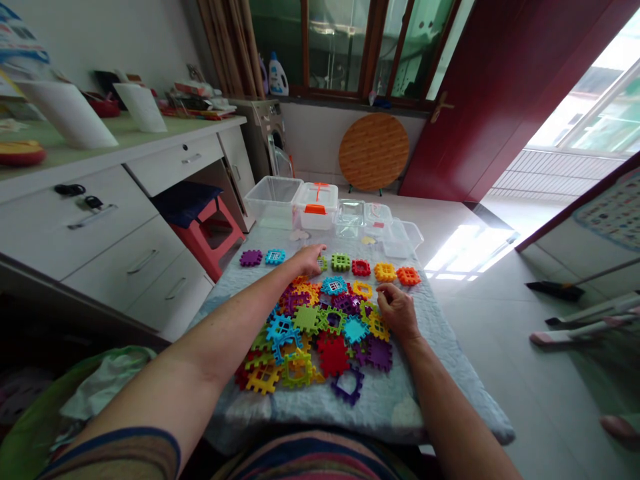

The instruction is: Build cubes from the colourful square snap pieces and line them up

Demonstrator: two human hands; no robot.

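Note:
A heap of interlocking plastic waffle blocks in purple, red, green, yellow and blue lies on a pale blue quilted cloth. Above the heap, a row of single blocks runs across the cloth, including a purple block and an orange block. My left hand rests at the heap's far edge, its fingers extended beside a small green block. My right hand lies curled on the right side, its fingertips near a yellow ring-shaped block. Nothing held shows in either hand.
Clear plastic boxes and a white case with an orange latch stand beyond the cloth. White drawers and a red stool are on the left. A broom and long-handled tools lie at the right.

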